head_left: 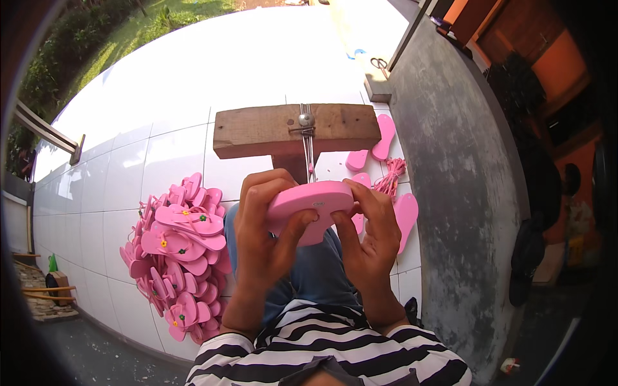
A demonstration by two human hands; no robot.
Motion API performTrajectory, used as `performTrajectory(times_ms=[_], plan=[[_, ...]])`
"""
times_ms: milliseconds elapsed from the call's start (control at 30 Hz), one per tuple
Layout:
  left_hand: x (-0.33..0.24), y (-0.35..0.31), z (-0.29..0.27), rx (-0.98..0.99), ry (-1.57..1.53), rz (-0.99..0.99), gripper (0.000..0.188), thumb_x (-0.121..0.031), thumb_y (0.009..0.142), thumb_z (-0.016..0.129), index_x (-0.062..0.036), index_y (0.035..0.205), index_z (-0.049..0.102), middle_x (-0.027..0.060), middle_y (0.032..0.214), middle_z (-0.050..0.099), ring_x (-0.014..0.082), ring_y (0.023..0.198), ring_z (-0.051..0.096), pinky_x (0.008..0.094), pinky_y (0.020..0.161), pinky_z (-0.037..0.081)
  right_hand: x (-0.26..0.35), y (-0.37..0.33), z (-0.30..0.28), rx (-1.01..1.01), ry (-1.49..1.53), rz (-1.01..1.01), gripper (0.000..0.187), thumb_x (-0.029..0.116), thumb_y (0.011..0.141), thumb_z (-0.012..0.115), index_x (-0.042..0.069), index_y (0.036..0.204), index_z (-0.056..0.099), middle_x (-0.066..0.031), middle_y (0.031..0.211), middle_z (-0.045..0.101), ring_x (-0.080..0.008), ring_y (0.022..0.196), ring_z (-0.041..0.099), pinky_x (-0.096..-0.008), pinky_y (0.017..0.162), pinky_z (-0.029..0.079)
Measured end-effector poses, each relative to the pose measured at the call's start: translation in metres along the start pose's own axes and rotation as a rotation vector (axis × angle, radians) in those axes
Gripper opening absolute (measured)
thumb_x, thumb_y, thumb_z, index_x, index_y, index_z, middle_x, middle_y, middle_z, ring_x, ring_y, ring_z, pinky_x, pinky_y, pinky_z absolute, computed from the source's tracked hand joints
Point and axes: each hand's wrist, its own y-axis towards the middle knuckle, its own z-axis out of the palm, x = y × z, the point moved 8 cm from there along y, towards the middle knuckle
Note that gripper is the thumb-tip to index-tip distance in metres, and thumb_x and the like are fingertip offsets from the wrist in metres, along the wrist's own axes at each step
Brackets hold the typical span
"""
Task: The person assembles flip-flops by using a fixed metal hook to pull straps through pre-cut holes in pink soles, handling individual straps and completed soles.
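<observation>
A pink flip-flop sole is gripped between both hands, in front of a wooden T-shaped stand. My left hand holds its left edge, thumb pressed on the face turned toward me. On the other edge my right hand grips it, its thumb near the lower middle of the same face. Thin metal rods run from the stand's crossbar down toward the sole, and their lower ends are hidden behind it. Whether they touch the sole I cannot tell.
A heap of strapped pink flip-flops covers the tiles on the left. To the right lie loose pink soles and a bundle of pink straps. A grey concrete ledge borders the right side; scissors rest farther off.
</observation>
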Motion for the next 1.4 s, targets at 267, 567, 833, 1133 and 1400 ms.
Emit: performTrajectory(times_ms=[267,567,833,1133,1400], plan=[[-0.011,-0.005,-0.001,0.147,-0.271,0.289,0.024,-0.012,0.085,0.073,-0.0034,0.101,0.057,0.0121,0.088,0.067,0.0218,0.073,0.063,0.0346,0.071,0.049,-0.042,0.028,-0.001,0.181,0.447,-0.063,0.025,0.012,0.097,0.06,0.003,0.12,0.061,-0.0109,0.105,0.065,-0.0179,0.088,0.064,-0.0305,0.075,0.051],[-0.038,-0.031,-0.027,-0.072,-0.274,0.259,0.023,-0.017,0.081,0.074,-0.0071,0.088,0.054,0.008,0.073,0.066,0.0196,0.061,0.058,0.0339,0.061,0.046,-0.007,0.042,0.014,0.314,0.108,-0.396,0.028,-0.01,0.084,0.052,0.004,0.105,0.063,-0.0132,0.1,0.064,-0.0214,0.08,0.063,-0.0312,0.069,0.053],[-0.015,-0.054,-0.04,-0.059,-0.36,0.141,0.037,-0.027,0.081,0.08,-0.0043,0.095,0.055,0.0099,0.073,0.065,0.0198,0.062,0.058,0.0333,0.061,0.045,-0.007,0.045,0.022,0.267,-0.094,-0.366,0.027,-0.01,0.08,0.049,0.001,0.102,0.06,-0.0118,0.1,0.062,-0.0183,0.083,0.061,-0.0307,0.067,0.052],[-0.005,-0.068,-0.055,-0.128,-0.342,0.122,0.036,-0.025,0.08,0.081,-0.0035,0.095,0.056,0.0114,0.076,0.065,0.019,0.063,0.058,0.0338,0.062,0.045,-0.004,0.042,0.023,0.011,-0.207,-0.34,0.028,-0.002,0.077,0.069,0.008,0.102,0.064,-0.008,0.098,0.064,-0.0221,0.088,0.064,-0.0316,0.064,0.054],[-0.005,-0.073,-0.064,-0.138,-0.275,0.129,0.038,-0.026,0.08,0.082,-0.0024,0.095,0.057,0.0119,0.075,0.064,0.019,0.062,0.057,0.0336,0.062,0.045,0.013,0.069,0.029,0.282,-0.424,-0.545,0.027,-0.009,0.074,0.063,0.008,0.096,0.062,-0.0049,0.096,0.062,-0.0244,0.087,0.063,-0.0353,0.065,0.053]])
